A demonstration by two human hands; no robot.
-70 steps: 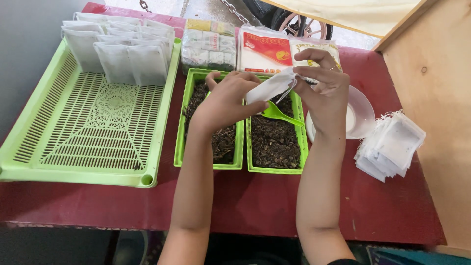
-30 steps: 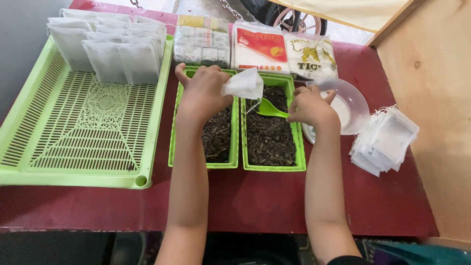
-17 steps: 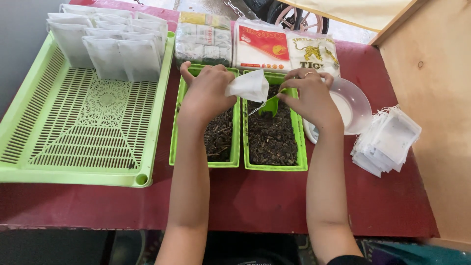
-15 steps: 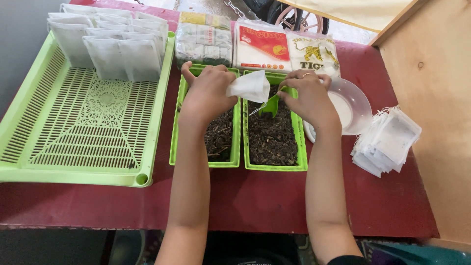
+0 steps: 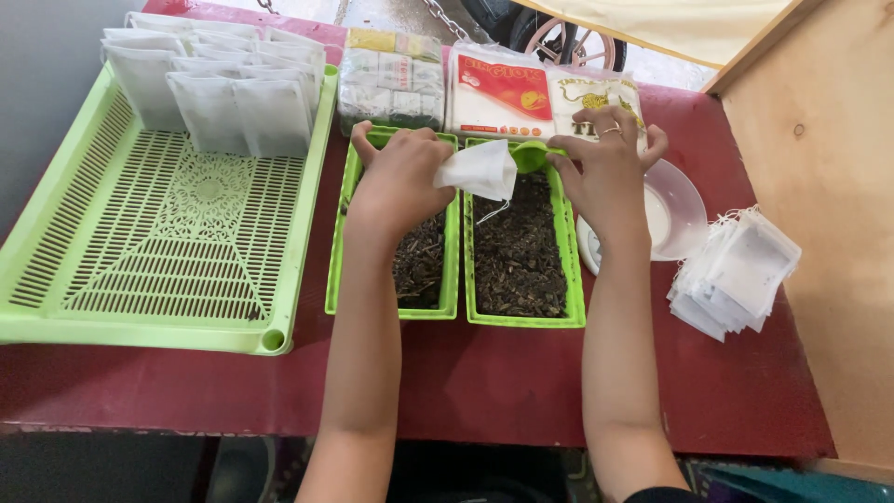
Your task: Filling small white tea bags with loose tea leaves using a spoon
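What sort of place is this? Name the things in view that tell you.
Probably a small tea-packing bench: green trays of loose dark leaves, a stack of empty white sachets, and filled sachets lined up in a slotted green tray.

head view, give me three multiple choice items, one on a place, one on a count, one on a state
1. Where does the stack of loose white bags lie?
A. inside the big tray
B. at the table's right side, past the white dish
C. in the left bin

2. How many small green bins of dark leaves stand side by side?
A. one
B. two
C. four

3. What is the left hand doing?
A. resting flat on the table
B. pinching a white bag over the bins
C. lifting the big tray

Answers:
1 B, the stack sits right of the white dish on the red table.
2 B, a left bin and a right bin are all there are.
3 B, its grip is shut on the white bag, with the right hand holding a green scoop beside it.
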